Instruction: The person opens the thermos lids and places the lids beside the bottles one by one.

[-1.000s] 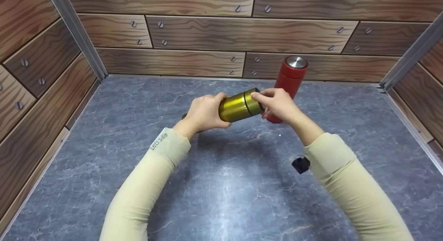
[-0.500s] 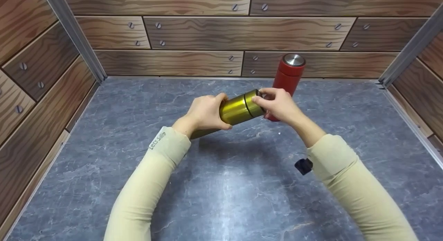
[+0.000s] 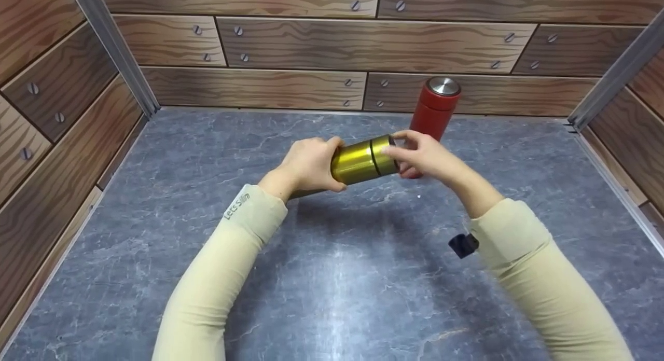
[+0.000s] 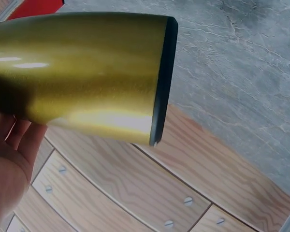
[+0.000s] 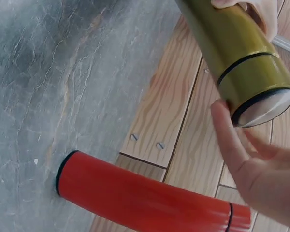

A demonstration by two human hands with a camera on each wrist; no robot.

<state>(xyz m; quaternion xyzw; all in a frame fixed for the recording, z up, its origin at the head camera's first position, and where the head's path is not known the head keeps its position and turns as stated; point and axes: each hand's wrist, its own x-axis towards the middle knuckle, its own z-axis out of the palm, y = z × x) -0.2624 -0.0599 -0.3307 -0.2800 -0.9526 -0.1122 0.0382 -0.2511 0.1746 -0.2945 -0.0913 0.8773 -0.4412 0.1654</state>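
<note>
My left hand [image 3: 308,166] grips a shiny yellow-green thermos flask [image 3: 354,162] round its body and holds it tilted above the table, lid end toward the right. In the left wrist view the dark base rim of the flask [image 4: 87,77] faces away from the fingers. With thumb and fingers spread round its edge, my right hand [image 3: 428,156] pinches the flask's lid [image 3: 383,152]. The lid's silver top [image 5: 266,108] faces the right palm in the right wrist view. A dark ring marks the joint between lid and body; no gap shows there.
A red thermos flask [image 3: 434,109] with a silver top stands upright on the grey marbled table [image 3: 332,278], just behind my right hand. Wood-patterned walls [image 3: 295,44] enclose the back and sides. A small black piece [image 3: 463,245] sits at the right cuff.
The yellow-green flask has shifted slightly to the right in my left hand's grip. My right wrist has swung a little rightward, with the fingers staying at the lid.
</note>
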